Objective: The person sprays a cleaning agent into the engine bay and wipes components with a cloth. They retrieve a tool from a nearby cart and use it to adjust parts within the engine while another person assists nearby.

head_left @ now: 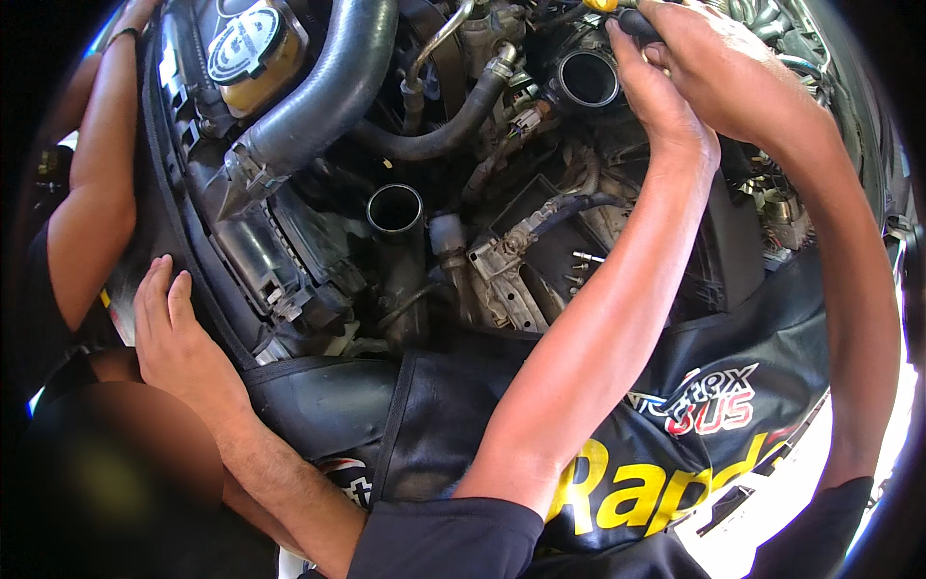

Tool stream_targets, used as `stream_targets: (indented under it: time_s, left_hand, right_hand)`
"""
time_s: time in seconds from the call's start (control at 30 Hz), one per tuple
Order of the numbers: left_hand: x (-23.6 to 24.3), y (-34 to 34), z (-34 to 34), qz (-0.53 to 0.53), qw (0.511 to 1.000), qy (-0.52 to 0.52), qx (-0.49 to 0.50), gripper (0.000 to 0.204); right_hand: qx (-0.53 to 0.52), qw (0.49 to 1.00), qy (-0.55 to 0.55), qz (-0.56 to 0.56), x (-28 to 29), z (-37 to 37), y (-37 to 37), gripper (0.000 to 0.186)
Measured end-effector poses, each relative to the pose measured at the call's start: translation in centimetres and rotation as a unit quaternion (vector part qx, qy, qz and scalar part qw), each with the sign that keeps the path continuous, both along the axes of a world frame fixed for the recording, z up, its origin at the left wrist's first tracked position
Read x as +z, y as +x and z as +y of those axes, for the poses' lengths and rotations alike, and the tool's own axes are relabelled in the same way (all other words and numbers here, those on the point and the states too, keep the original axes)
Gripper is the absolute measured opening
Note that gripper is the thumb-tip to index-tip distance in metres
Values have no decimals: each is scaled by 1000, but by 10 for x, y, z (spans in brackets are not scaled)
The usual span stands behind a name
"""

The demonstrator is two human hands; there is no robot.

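Both my hands meet at the top right of the engine bay, beside an open round metal-rimmed duct [588,79]. My right hand [719,72] is closed on a tool with a black handle [639,26]; a yellow part [602,4] shows next to it at the picture's edge. Just below, my left hand [658,101] is closed, with its fingertips against the handle. Part of its fingers is covered by my right hand, so its grip is not fully visible. The tool's working end is out of sight.
A thick black hose [333,87] runs past a capped reservoir [253,53]. An upright open pipe [395,209] stands mid-bay. A black fender cover [666,425] drapes the near edge. At left, a co-worker's hand [178,333] rests by the front edge; another bare arm [96,183] reaches in.
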State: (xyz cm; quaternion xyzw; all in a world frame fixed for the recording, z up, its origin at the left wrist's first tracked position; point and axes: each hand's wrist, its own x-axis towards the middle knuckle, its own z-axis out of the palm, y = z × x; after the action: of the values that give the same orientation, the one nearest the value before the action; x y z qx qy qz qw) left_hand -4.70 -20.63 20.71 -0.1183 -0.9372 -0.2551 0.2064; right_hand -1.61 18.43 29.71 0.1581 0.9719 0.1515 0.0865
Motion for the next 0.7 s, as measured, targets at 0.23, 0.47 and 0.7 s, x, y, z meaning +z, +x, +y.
stream_targets:
  time_s: [0.23, 0.47, 0.7]
  left_hand:
    - [-5, 19, 170, -95, 938, 332, 8, 21]
    - [-9, 41, 396, -314, 555, 769, -40, 18]
    - [-9, 44, 415, -326, 560, 759, -62, 16]
  right_hand:
    - [37, 998, 14, -38, 1, 28, -6, 36]
    - [235, 966, 68, -78, -12, 67, -3, 30]
    - [492, 835, 241, -52, -34, 94, -7, 25]
